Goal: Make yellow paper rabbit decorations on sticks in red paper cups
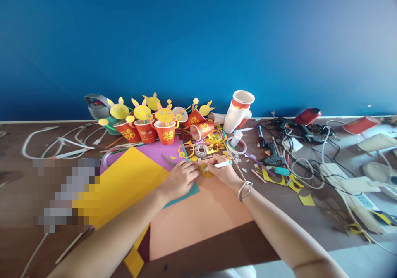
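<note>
A small yellow paper circle point(206, 171) lies at the top edge of a peach paper sheet point(201, 216). My right hand point(225, 171) grips a white marker pen point(222, 164) with a teal end, its other end down at the circle. Fine marks on the circle are too small to read. From the left, my left hand point(181, 178) rests with its fingers lying flat at the circle's edge. Beneath that hand, a teal paper corner point(182, 197) shows. Partly under my left hand is a grey blade-like tool point(168, 160), perhaps scissors.
Yellow sheet point(130, 183) and purple sheet point(155, 153) lie left. Red paper cups point(167, 134) with yellow animal faces stand at the back near a cup stack point(238, 112). Tape roll point(201, 150), paper scraps point(274, 177), glue guns point(273, 155), cables and power strip point(341, 183) fill the right.
</note>
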`<action>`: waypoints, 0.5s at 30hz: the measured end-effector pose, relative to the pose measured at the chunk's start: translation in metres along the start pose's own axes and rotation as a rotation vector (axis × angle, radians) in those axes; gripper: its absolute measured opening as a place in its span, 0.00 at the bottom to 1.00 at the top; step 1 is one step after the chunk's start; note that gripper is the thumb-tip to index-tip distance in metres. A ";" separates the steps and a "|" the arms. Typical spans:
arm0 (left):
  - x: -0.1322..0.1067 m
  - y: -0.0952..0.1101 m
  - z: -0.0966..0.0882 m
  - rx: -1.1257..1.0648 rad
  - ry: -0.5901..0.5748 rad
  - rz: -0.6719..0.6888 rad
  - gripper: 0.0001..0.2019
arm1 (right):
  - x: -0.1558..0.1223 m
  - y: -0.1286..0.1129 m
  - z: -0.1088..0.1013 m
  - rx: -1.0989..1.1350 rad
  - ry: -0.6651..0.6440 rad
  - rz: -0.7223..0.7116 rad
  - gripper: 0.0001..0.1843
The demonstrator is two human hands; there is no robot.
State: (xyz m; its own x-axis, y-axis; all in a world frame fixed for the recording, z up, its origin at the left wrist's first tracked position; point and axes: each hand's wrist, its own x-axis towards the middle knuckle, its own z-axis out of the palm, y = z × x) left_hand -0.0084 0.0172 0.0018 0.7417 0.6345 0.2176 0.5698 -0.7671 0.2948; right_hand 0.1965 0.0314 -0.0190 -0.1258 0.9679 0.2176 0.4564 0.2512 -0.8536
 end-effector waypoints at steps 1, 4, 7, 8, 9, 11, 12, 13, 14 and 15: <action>0.000 0.000 0.000 0.002 0.002 0.003 0.12 | 0.000 0.000 0.000 0.000 0.001 -0.001 0.14; 0.000 0.000 0.000 0.005 0.006 0.005 0.11 | 0.000 0.000 0.000 0.007 -0.008 0.002 0.15; 0.000 0.001 0.000 0.008 0.006 0.005 0.11 | 0.000 0.000 0.000 0.015 -0.017 0.014 0.14; 0.000 0.001 0.000 0.011 0.008 0.006 0.11 | -0.001 0.000 0.000 0.015 -0.019 0.021 0.14; 0.000 0.001 0.000 0.014 0.010 0.008 0.11 | -0.001 0.000 0.000 0.015 -0.020 0.029 0.14; 0.000 0.000 0.000 0.018 0.014 0.011 0.11 | -0.001 -0.001 0.000 0.019 -0.023 0.044 0.14; 0.000 0.000 0.000 0.019 0.016 0.011 0.11 | -0.001 -0.001 0.000 0.023 -0.021 0.050 0.14; 0.000 0.000 0.000 0.020 0.016 0.012 0.11 | -0.001 -0.001 0.000 0.028 -0.020 0.056 0.14; 0.000 0.000 0.000 0.021 0.017 0.012 0.11 | -0.001 -0.001 0.000 0.033 -0.020 0.059 0.14; 0.000 0.000 0.000 0.022 0.016 0.012 0.11 | -0.001 -0.001 0.000 0.039 -0.021 0.060 0.14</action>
State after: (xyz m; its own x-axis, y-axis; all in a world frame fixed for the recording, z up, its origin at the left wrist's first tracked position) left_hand -0.0083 0.0171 0.0017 0.7429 0.6263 0.2364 0.5683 -0.7767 0.2717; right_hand 0.1961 0.0303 -0.0182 -0.1175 0.9808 0.1556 0.4291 0.1914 -0.8827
